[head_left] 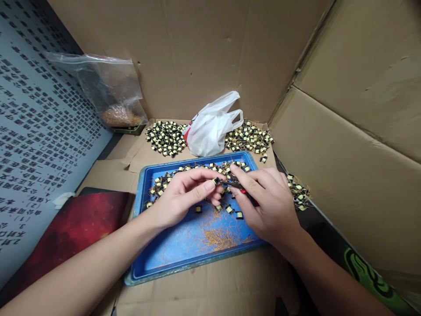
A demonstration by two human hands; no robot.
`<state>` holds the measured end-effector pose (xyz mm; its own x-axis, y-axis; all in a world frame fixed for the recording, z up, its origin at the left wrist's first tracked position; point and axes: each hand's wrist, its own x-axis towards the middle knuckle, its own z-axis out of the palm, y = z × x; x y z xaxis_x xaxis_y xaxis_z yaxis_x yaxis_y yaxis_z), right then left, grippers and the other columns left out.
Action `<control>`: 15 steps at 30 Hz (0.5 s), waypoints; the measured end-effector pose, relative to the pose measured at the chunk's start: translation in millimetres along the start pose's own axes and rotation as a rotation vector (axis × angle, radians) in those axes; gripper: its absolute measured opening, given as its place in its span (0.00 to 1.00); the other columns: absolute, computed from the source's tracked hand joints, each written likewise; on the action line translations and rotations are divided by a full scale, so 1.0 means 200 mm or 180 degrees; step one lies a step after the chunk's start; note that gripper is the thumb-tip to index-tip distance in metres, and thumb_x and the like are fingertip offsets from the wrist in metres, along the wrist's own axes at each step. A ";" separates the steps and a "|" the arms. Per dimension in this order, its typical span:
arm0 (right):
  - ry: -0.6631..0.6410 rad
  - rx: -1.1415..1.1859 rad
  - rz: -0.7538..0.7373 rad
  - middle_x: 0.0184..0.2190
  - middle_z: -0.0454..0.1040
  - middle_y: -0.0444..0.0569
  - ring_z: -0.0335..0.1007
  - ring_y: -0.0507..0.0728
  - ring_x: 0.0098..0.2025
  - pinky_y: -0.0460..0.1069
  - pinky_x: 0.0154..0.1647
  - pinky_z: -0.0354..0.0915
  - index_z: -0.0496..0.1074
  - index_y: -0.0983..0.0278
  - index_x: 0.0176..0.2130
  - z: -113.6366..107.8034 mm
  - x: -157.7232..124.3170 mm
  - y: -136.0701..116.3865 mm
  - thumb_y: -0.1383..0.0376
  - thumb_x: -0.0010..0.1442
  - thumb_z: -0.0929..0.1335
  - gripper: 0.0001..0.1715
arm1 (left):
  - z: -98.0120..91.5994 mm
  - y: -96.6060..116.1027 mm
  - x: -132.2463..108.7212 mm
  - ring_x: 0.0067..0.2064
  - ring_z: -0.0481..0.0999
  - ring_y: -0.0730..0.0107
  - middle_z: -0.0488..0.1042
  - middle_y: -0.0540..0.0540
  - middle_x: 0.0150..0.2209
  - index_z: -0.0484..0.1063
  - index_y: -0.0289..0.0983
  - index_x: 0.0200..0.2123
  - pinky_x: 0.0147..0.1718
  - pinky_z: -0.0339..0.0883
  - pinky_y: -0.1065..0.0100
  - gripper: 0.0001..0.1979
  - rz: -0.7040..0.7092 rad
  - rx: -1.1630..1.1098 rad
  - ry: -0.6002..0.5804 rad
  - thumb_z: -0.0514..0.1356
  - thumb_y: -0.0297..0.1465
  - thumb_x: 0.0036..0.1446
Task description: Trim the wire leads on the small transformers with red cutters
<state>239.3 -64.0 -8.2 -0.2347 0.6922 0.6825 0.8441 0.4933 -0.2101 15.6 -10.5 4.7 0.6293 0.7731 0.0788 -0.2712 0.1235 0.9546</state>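
Between the thumb and fingers of my left hand (187, 193) is a small black-and-yellow wound coil (215, 181), probably a tiny transformer. My right hand (268, 197) is closed around red-handled cutters (244, 190), whose dark jaws point left and reach the coil's edge. Whether the jaws touch a wire is too small to tell. Both hands are over a blue tray (171, 262). Many similar coils with thin copper-coloured leads lie in its far half, partly hidden by my hands. Loose wire clippings (219, 238) are scattered on the tray's near right part.
Behind the tray sit a coil pile (167, 138), a white plastic bag (210, 127) and another coil pile (251, 138). More coils (297, 193) lie right of the tray. A clear zip bag (112, 92) holds clippings at back left. Cardboard walls (204, 52) enclose the back and right.
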 end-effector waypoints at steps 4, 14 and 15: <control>0.0022 0.0150 0.0051 0.38 0.80 0.51 0.70 0.62 0.40 0.58 0.43 0.64 0.75 0.63 0.64 0.00 0.00 -0.01 0.65 0.72 0.70 0.23 | -0.01 0.00 0.00 0.36 0.82 0.71 0.82 0.45 0.37 0.83 0.37 0.50 0.41 0.79 0.70 0.12 0.0025 0.0021 -0.0039 0.67 0.36 0.68; 0.0084 0.0302 0.0070 0.38 0.80 0.52 0.72 0.62 0.41 0.59 0.46 0.68 0.76 0.65 0.62 0.01 0.00 -0.03 0.64 0.72 0.70 0.22 | 0.00 0.01 0.00 0.34 0.83 0.72 0.82 0.45 0.34 0.83 0.35 0.48 0.37 0.77 0.73 0.13 -0.0021 -0.0122 -0.0081 0.66 0.38 0.69; 0.0095 0.0306 0.0072 0.38 0.80 0.52 0.72 0.61 0.41 0.59 0.46 0.68 0.76 0.66 0.62 0.01 0.00 -0.04 0.64 0.72 0.70 0.22 | 0.00 0.01 0.00 0.34 0.83 0.72 0.82 0.45 0.34 0.83 0.35 0.48 0.36 0.77 0.73 0.13 -0.0042 -0.0140 -0.0090 0.66 0.38 0.69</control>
<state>232.3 -66.5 -8.9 -0.2003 0.6885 0.6971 0.7985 0.5269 -0.2910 15.1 -10.2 6.7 0.6533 0.7534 0.0748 -0.2940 0.1613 0.9421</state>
